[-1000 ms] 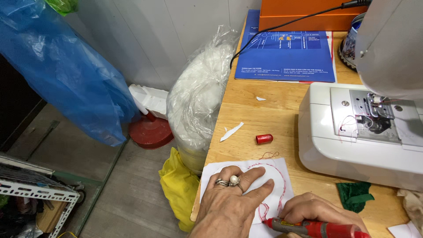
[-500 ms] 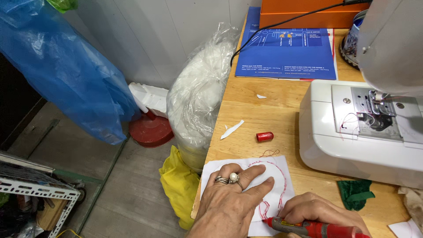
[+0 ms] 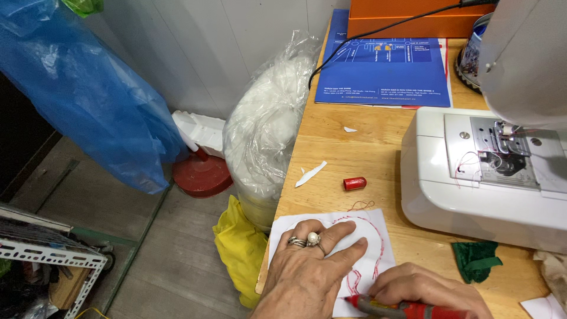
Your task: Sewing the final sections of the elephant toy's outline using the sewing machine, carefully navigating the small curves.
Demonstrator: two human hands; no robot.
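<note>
My left hand, with rings on one finger, lies flat on a white piece of fabric marked with a curved red line, pinning it to the wooden table. At the bottom edge of the view, my right hand grips a red marker pen whose tip touches the fabric at its lower end. The red pen cap rests on the table just beyond the fabric.
A white sewing machine stands at the right. A blue booklet and an orange box lie at the back, a green cloth scrap near the machine. Left of the table stand a clear bag of white stuffing, a yellow bag and a blue bag.
Both hands stay on the fabric; the pen tip has shifted slightly along the red line. The view has tilted a little.
</note>
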